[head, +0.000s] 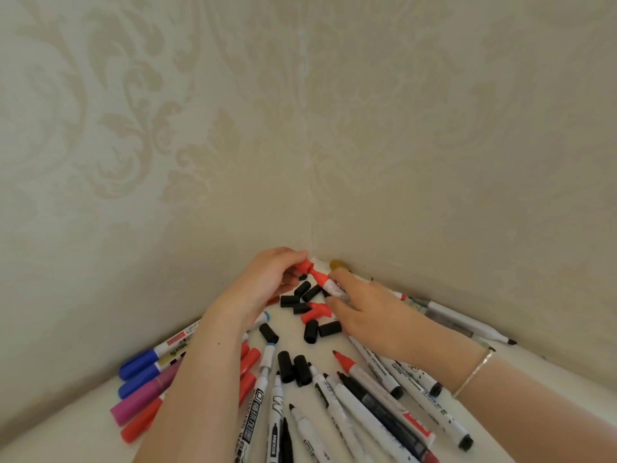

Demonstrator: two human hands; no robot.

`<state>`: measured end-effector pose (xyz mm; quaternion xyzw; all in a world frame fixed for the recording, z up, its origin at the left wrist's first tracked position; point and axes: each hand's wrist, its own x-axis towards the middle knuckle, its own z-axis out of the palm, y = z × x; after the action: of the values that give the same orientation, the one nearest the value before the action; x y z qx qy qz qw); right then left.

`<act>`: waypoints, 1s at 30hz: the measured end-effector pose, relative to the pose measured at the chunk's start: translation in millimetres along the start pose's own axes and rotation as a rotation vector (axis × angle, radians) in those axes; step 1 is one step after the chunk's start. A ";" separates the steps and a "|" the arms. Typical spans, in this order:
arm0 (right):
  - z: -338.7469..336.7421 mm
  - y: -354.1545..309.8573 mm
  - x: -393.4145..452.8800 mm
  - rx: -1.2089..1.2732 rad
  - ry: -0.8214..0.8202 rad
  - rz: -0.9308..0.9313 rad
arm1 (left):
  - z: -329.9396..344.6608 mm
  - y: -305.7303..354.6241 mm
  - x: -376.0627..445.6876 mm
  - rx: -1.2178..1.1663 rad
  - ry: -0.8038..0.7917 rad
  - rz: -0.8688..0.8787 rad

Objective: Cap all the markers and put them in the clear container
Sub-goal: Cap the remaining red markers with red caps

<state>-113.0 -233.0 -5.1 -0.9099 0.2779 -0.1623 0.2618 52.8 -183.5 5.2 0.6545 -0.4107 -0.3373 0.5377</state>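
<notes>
On table [300, 342], red cap [303, 266] meeting marker [325, 283]

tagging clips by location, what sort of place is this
Likely a room in a home: a white tabletop pushed into a corner of damask-patterned wallpaper, strewn with markers and loose caps.

Wallpaper [167, 128] cream, pale damask pattern. Worktop [66, 426] white. Loose caps [289, 300] mostly black, few red. Far: red cap [303, 265], red-tipped marker [325, 282]. Left: blue markers [140, 364], magenta marker [140, 401]. Right wrist: gold bracelet [474, 374].
</notes>
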 end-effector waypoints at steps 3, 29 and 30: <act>-0.8 0.2 1.7 0.023 -0.003 0.003 | -0.2 -1.8 1.6 0.020 -0.015 -0.002; 7.5 -9.4 6.6 -0.043 -0.004 0.100 | 12.1 2.5 -2.4 0.168 -0.093 0.067; 7.4 -9.7 6.4 -0.053 -0.009 0.080 | 12.9 2.7 -2.9 0.171 -0.089 0.065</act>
<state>-100.6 -227.0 -4.7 -0.9054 0.3169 -0.1403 0.2452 39.7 -186.6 5.4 0.6689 -0.4825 -0.3121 0.4717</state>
